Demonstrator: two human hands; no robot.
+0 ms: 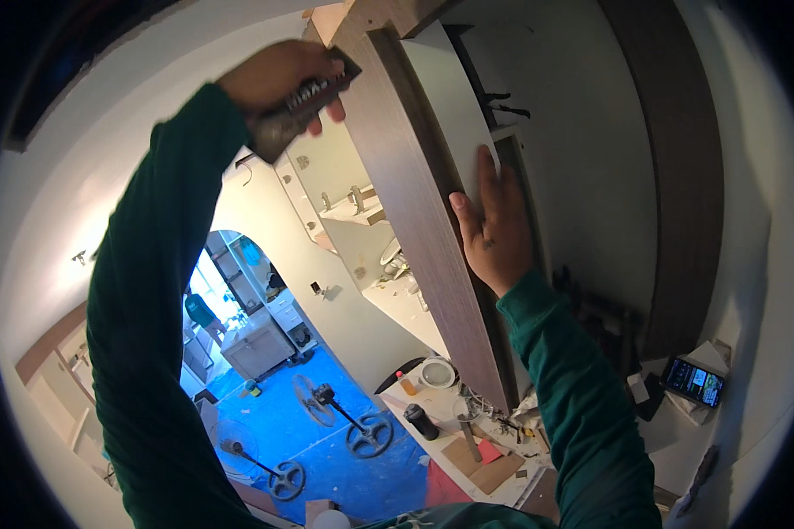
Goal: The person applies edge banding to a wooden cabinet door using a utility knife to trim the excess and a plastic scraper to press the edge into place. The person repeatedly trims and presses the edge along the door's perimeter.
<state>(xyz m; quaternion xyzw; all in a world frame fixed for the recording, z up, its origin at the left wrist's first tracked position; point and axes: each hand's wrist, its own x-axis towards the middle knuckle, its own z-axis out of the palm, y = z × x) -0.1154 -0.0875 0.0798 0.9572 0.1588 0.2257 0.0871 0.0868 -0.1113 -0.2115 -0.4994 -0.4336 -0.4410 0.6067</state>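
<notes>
Up at the top left, my left hand (278,75) is closed round a dark oblong tool (313,99) with pale lettering; its exact kind is unclear. The tool's end comes close to the upper edge of a tall wood-grain cabinet panel (406,189). My right hand (500,227) lies open on the cabinet, fingers stretched upward over the pale inner board (450,97) and thumb toward the panel's edge. Behind it is the shadowed cabinet interior (591,159), with dark hook-like pieces (510,106) near its top.
Below stands a cluttered worktable (406,397) with a black tumbler (421,423), a hammer (469,438) and a round white fixture (437,373). A lit phone (692,381) rests at the right. Pedestal fans (326,397) stand on blue floor sheeting (326,467); another person (199,310) is farther back.
</notes>
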